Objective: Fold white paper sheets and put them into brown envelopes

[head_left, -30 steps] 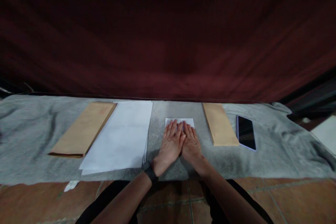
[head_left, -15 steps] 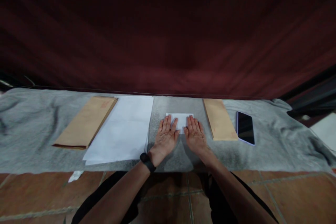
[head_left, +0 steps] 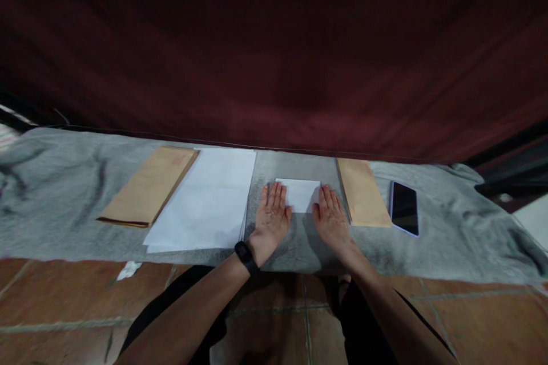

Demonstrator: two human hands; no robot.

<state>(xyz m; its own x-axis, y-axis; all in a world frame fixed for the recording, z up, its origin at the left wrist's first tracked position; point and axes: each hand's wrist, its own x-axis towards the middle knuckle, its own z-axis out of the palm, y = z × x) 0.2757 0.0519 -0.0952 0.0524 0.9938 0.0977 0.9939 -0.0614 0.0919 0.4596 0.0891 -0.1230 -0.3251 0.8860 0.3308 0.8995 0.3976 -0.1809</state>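
A small folded sheet of white paper (head_left: 303,196) lies flat on the grey cloth, between my two hands. My left hand (head_left: 272,217) rests palm down with its fingers out straight, at the paper's left side and partly over its edge. On the other side, my right hand (head_left: 332,220) lies flat with its fingertips by the paper's right edge. Neither hand grips anything. The right palm hides a little of the cloth beside the paper.
Left of my hands lies a stack of white paper sheets (head_left: 208,199), with a pile of brown envelopes (head_left: 148,185) beyond it. To the right are more brown envelopes (head_left: 363,193) and a phone (head_left: 404,209). The grey cloth (head_left: 454,228) ends behind at a dark red curtain (head_left: 274,68).
My hands have moved apart to the paper's sides, so more of it shows between them. The whole view has shifted and tilted slightly.
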